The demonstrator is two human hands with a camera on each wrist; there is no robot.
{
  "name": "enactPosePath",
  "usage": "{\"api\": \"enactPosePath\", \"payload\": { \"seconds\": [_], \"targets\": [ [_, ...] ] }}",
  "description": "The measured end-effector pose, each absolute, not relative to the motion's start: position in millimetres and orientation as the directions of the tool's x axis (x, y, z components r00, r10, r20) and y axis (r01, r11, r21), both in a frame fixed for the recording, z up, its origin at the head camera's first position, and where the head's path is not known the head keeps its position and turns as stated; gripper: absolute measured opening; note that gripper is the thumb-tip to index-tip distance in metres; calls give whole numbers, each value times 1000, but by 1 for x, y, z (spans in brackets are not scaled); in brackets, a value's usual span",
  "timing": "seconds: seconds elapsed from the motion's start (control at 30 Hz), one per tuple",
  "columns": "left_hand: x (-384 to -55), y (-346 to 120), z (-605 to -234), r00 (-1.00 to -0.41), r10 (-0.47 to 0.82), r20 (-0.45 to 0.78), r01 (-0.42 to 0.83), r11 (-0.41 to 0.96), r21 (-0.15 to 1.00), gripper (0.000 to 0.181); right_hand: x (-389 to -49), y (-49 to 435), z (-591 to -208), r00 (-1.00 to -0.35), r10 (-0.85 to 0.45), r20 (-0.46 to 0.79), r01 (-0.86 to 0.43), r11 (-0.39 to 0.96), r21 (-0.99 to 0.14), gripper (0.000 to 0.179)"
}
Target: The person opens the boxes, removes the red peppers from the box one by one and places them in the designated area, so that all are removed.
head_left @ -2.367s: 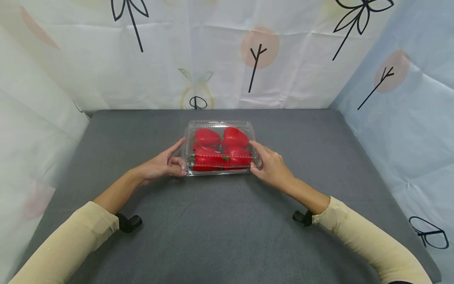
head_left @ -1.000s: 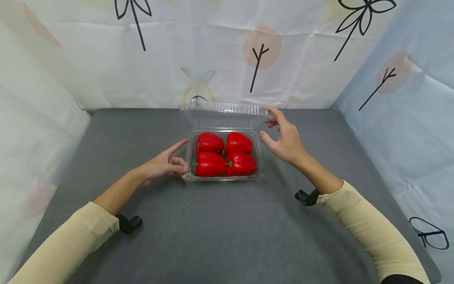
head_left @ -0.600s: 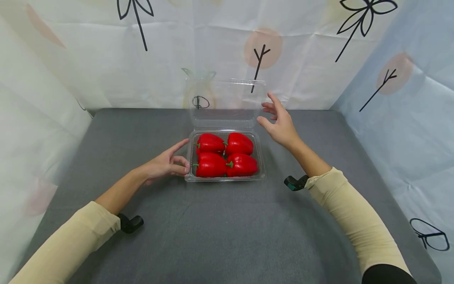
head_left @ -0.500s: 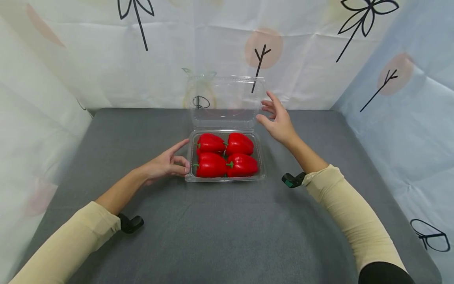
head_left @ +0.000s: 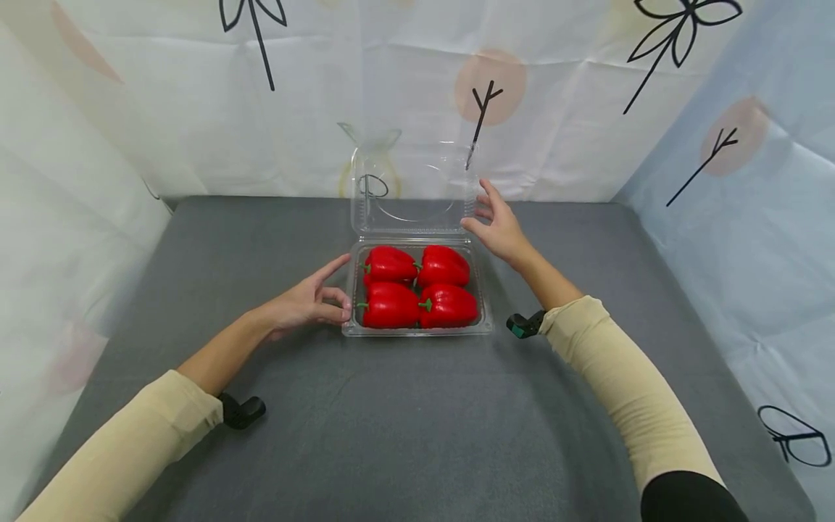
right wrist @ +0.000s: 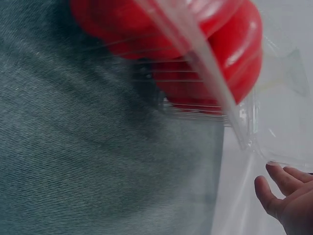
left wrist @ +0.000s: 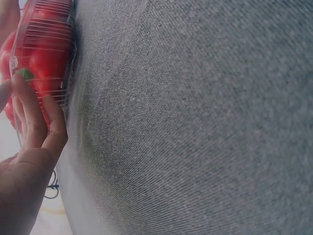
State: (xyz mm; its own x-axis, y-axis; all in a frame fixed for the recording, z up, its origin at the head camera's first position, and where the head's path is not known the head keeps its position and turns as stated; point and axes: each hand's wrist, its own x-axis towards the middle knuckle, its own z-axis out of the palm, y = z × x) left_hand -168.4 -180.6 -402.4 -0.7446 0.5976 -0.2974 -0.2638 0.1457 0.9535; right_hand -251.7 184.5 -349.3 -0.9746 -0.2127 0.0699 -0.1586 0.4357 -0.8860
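A clear plastic clamshell container (head_left: 417,332) sits on the grey table with its lid (head_left: 414,210) raised upright behind it. Several red bell peppers (head_left: 391,304) with green stems fill the base in two rows. At the container's left side, my left hand (head_left: 296,308) holds the rim, forefinger stretched toward the back corner; its fingers lie along the ribbed side wall in the left wrist view. My right hand (head_left: 502,228) is at the lid's right edge, fingers loosely bent, a fingertip touching or very near the lid in the right wrist view.
Grey cloth covers the table (head_left: 404,428). A pale patterned curtain (head_left: 417,94) hangs just behind the table's back edge, with more curtain (head_left: 750,239) along the right and left sides. A black device is strapped at each wrist.
From lying closed over the peppers, the lid has swung up and back. My right hand rose with it, then shifted slightly left and down. My left hand stays at the container's left side.
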Motion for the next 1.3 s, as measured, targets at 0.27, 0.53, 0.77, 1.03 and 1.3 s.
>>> {"api": "enactPosePath", "payload": {
  "seconds": [0.27, 0.53, 0.77, 1.03, 1.3],
  "targets": [
    [-167, -181, -402, -746, 599, -292, -259, 144, 955, 99, -247, 184, -353, -970, -240, 44, -168, 525, -834, 83],
    [-165, -179, -402, -745, 604, -284, -255, 135, 957, 100, -241, 194, -353, -957, -286, 56, -224, 599, -769, 85],
    [-163, -177, -402, -748, 603, -276, -267, 107, 958, 100, -229, 205, -346, -869, -485, 97, -353, 471, -809, 85],
    [-162, -177, -401, -745, 603, -285, -272, 116, 955, 101, -202, 207, -352, -720, -693, 28, -376, 355, -856, 85],
    [-161, -176, -402, -742, 607, -285, -260, 131, 957, 102, -182, 206, -358, -688, -724, 56, -448, 363, -817, 80]
  ]
}}
